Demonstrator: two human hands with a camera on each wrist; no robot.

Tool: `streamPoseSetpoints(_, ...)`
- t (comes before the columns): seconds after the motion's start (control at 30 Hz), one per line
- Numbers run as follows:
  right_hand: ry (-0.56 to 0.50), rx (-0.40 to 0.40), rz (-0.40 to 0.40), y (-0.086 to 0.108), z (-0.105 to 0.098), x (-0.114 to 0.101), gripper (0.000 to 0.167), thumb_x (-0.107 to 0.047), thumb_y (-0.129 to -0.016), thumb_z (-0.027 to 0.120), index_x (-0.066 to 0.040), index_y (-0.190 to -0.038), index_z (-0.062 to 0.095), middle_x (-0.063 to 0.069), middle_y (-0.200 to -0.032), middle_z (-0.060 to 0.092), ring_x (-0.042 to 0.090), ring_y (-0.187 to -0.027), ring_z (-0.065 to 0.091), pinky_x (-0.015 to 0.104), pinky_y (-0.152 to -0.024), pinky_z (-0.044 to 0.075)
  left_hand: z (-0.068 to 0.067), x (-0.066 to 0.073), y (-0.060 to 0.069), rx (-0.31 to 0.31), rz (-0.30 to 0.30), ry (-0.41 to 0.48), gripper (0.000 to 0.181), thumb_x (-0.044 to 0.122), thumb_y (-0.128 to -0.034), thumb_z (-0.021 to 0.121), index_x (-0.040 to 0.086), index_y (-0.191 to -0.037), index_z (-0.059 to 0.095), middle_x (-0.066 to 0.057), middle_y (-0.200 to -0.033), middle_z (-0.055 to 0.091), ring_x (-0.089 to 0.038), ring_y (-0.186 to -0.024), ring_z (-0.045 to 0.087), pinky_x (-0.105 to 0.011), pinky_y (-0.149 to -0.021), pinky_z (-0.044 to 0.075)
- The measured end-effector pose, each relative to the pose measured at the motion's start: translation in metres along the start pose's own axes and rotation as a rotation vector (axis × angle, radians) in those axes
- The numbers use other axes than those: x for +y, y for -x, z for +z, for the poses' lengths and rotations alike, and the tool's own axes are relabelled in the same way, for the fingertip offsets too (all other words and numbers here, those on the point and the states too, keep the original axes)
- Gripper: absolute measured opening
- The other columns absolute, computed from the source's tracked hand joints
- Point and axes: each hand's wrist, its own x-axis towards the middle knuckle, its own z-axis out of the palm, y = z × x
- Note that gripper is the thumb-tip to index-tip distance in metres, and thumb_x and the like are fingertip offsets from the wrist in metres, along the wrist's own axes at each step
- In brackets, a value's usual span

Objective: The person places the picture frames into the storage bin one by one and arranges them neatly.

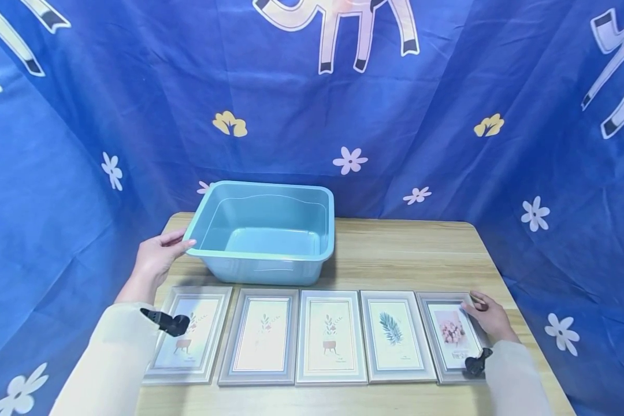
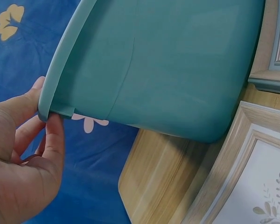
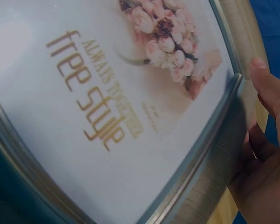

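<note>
At the left, my left hand (image 1: 156,257) pinches the rim of a light blue plastic basin (image 1: 264,255), thumb on one side and fingers on the other in the left wrist view. The basin's inside shows bare in the head view. My right hand (image 1: 491,318) grips the upper right edge of the rightmost picture frame (image 1: 453,346), which has a pink flower print. In the right wrist view the thumb lies on the border of that frame (image 3: 88,121), and the other fingers are partly hidden behind its edge.
Left of the gripped frame, more picture frames form a row along the front: a feather print (image 1: 392,335), two plant prints (image 1: 330,338) (image 1: 260,335) and another plant print (image 1: 187,346). A blue patterned curtain (image 1: 291,127) surrounds the wooden table (image 1: 405,248).
</note>
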Motion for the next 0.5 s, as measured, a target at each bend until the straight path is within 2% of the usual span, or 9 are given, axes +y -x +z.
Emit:
streamPoseSetpoints(0.37, -0.003, 0.107, 0.040, -0.003, 0.014, 0.000, 0.063, -0.038, -0.095, 0.058, 0.006, -0.136, 0.042, 0.033, -0.120, 0.050, 0.046, -0.114, 0.045, 0.055, -0.099, 0.037, 0.001, 0.000, 0.001, 0.000, 0.018, 0.004, 0.063, 0.022, -0.0894, 0.069, -0.006, -0.139, 0.043, 0.018, -0.090, 0.057, 0.009, -0.080, 0.056, -0.010, -0.073, 0.050)
streamPoseSetpoints(0.5, 0.023, 0.149, 0.053, -0.003, 0.016, -0.003, 0.058, -0.035, -0.095, 0.058, 0.007, -0.133, 0.045, 0.031, -0.116, 0.054, 0.047, -0.113, 0.047, 0.056, -0.098, 0.038, 0.001, 0.000, 0.001, -0.004, 0.019, 0.003, 0.062, 0.022, -0.0901, 0.068, -0.007, -0.139, 0.043, 0.022, -0.087, 0.056, 0.009, -0.080, 0.056, -0.010, -0.072, 0.050)
